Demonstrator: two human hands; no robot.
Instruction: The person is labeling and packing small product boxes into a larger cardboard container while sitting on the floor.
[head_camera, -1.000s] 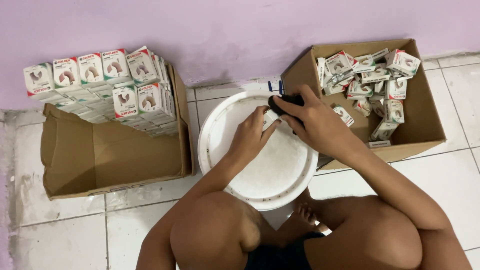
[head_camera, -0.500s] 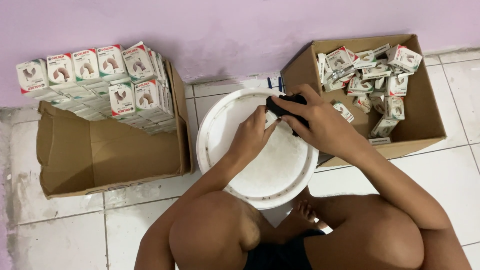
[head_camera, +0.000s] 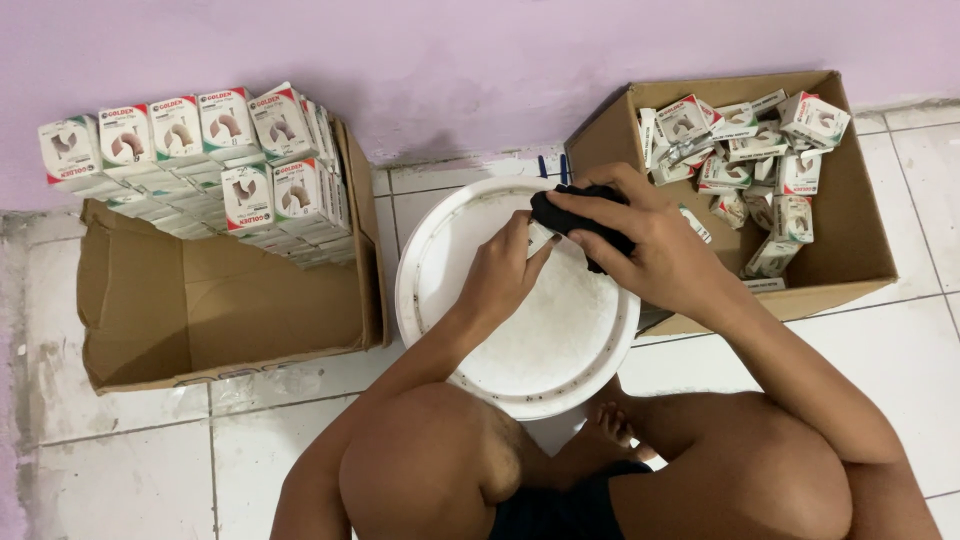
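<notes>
My left hand (head_camera: 502, 270) grips a small white box (head_camera: 538, 240) over the round white lid (head_camera: 430, 260) on the floor in front of me. My right hand (head_camera: 640, 245) holds a black cloth (head_camera: 572, 213) pressed against the top of that small box. Both hands meet over the lid's far right part. Most of the small box is hidden by my fingers.
A cardboard box (head_camera: 830, 270) at the right holds several loose small white boxes (head_camera: 745, 160). A flattened cardboard box (head_camera: 220, 310) at the left carries neat stacks of the same small boxes (head_camera: 200, 150) against the lilac wall. My bare knees fill the bottom of the view above white floor tiles.
My right hand with the black cloth has shifted slightly over the small box; my left hand stays in place. The view has moved a little.
</notes>
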